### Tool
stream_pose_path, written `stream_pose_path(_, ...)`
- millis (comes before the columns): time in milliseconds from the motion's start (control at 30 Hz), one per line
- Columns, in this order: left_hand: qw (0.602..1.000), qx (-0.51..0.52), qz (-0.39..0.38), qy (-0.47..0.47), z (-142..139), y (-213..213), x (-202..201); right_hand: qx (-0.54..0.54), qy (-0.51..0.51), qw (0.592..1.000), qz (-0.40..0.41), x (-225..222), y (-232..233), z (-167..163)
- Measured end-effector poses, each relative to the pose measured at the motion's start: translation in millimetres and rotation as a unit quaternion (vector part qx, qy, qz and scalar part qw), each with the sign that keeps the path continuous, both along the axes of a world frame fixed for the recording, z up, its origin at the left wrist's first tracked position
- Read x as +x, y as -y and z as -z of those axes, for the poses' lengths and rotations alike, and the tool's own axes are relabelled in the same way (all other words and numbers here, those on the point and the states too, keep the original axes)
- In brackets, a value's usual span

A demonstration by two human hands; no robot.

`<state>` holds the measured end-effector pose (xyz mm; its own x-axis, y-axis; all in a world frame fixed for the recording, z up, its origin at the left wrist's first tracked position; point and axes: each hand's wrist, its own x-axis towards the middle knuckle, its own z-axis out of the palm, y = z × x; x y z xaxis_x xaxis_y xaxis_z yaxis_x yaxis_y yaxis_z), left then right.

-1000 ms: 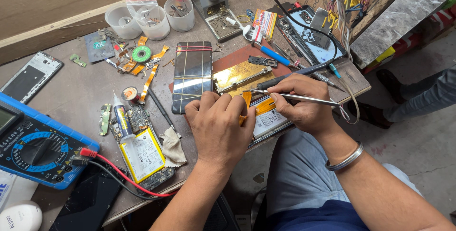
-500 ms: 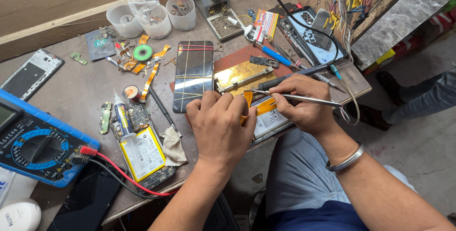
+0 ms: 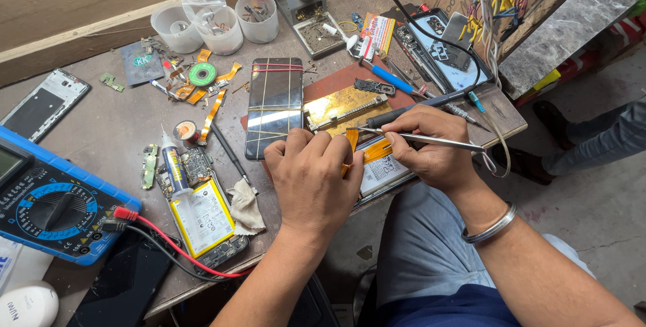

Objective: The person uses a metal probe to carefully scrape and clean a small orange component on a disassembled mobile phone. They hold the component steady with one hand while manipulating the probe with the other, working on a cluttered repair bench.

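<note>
Everywhere, clutter on grey workbench [image 3: 121,132]

Left arm: bare forearm rises from the bottom edge toward the middle of the view.
Left hand [image 3: 315,177]: palm down, knuckles up, fingers [image 3: 296,144] curled and pressed downward.
Right arm: enters from the lower right, bent at the wrist, a metal bangle [image 3: 490,228] around it.
Right hand [image 3: 431,149]: closed in a pen-like grip, just beside the left hand, the 2 nearly touching.
</note>
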<state>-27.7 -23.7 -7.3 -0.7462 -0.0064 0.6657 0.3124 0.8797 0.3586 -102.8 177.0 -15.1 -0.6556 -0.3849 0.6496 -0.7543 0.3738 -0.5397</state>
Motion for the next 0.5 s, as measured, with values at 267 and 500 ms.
stream_pose_path(267, 1.0, 0.004, 0.0, 0.001, 0.3, -0.2, -0.3, 0.005, -0.004, 1.0, 0.001, 0.0, 0.2, -0.6)
stream_pose_path(500, 1.0, 0.003, 0.0, -0.003, 0.4, 0.8, 0.2, 0.007, -0.005, 1.0, -0.001, 0.1, 0.9, -1.3)
